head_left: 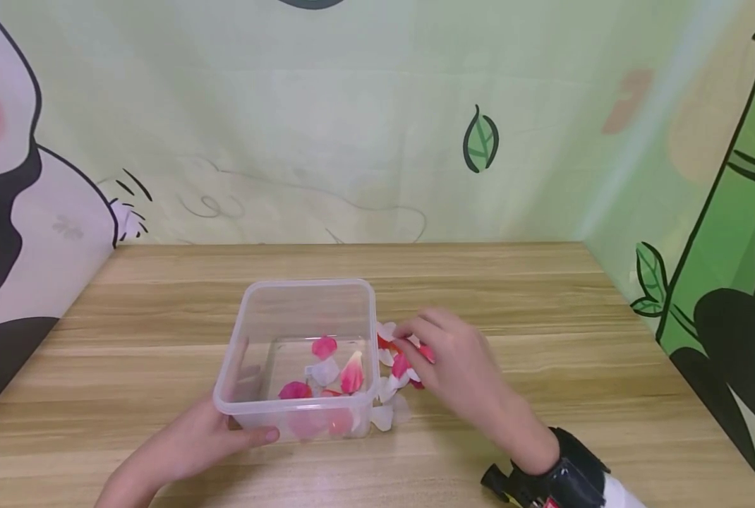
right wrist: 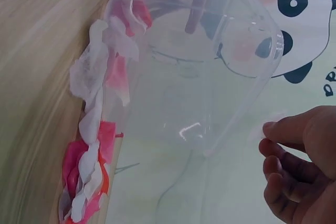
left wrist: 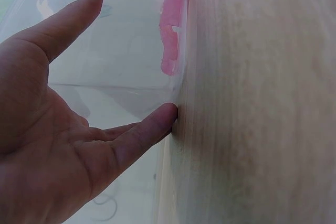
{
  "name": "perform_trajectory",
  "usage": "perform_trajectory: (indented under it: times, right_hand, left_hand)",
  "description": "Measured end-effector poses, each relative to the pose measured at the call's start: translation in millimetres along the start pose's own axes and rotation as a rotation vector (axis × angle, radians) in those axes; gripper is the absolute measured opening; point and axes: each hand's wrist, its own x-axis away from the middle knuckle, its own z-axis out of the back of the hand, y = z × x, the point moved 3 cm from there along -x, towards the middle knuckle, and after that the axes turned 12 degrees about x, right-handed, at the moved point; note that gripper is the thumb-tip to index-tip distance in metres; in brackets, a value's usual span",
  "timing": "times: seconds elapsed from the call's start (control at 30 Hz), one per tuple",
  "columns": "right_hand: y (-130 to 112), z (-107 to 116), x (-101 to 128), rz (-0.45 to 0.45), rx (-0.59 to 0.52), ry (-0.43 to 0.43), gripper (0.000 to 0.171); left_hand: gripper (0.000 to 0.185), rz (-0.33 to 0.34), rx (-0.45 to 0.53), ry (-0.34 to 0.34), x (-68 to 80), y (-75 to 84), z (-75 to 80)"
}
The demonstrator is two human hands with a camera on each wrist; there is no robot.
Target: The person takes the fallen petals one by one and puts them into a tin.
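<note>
Head view: left hand [head_left: 193,441] fingers straight vs box [head_left: 301,353]; right hand [head_left: 456,367] pinches petal [head_left: 387,330].

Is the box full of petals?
No: the clear box holds only a few petals on its bottom, and more petals lie outside it.

Glossy clear plastic box [head_left: 301,310], thin cloth-like petals [head_left: 352,374], matt wood-grain table [head_left: 542,296]

The clear container [head_left: 301,310] and the petals [head_left: 387,384] heaped just beside its right wall block mid-desk, while the desk [head_left: 542,296] behind and right lies open.
</note>
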Motion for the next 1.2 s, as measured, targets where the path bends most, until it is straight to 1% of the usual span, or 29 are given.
perform_trajectory:
  times: [0.17,0.4,0.43,0.53,0.6,0.63,0.7,0.8,0.87,0.97,1.1,1.2]
  right_hand:
    - [-7.5,2.0,-0.2,0.083,-0.033,0.065,0.018]
    - [-18.0,0.0,0.0,0.220,-0.075,0.138,0.020]
    - [-19.7,-0.3,0.1,0.240,-0.079,0.145,0.020]
    - [-24.0,-1.1,0.5,0.297,-0.082,0.167,0.019]
    - [-26.2,-1.8,0.5,0.329,-0.081,0.174,0.019]
    - [-26.9,-2.2,0.6,0.341,-0.081,0.175,0.020]
    - [-28.0,-2.6,0.8,0.352,-0.084,0.169,0.021]
    - [-29.2,-2.5,1.1,0.344,-0.086,0.157,0.024]
    - [-29.4,-1.6,1.2,0.331,-0.084,0.152,0.026]
    - [-27.7,-0.3,1.1,0.303,-0.076,0.148,0.026]
    - [-21.6,0.5,1.2,0.213,-0.052,0.097,0.022]
    - [-16.0,-1.2,2.4,0.127,0.012,0.006,0.018]
  left_hand:
    - [0.123,0.027,0.016,-0.008,-1.3,-0.1,0.2]
    - [0.125,0.030,0.028,-0.012,-1.6,0.8,0.5]
    - [0.125,0.019,0.021,-0.014,-1.5,1.0,0.4]
    - [0.127,0.018,0.006,-0.007,-1.3,0.7,0.6]
    - [0.127,0.009,-0.024,-0.002,-1.0,0.7,0.8]
    - [0.127,0.000,-0.040,-0.001,-0.8,0.9,0.9]
    - [0.128,-0.002,-0.042,0.006,-1.3,1.4,1.1]
    - [0.128,-0.032,-0.035,0.004,-1.7,1.7,1.0]
    - [0.129,-0.037,-0.018,0.008,-2.3,1.3,1.0]
    - [0.129,-0.045,-0.018,0.008,-2.4,0.6,1.3]
    - [0.129,-0.046,-0.014,0.005,-2.7,0.2,1.6]
    - [0.128,-0.039,-0.002,0.004,-3.1,-0.2,1.7]
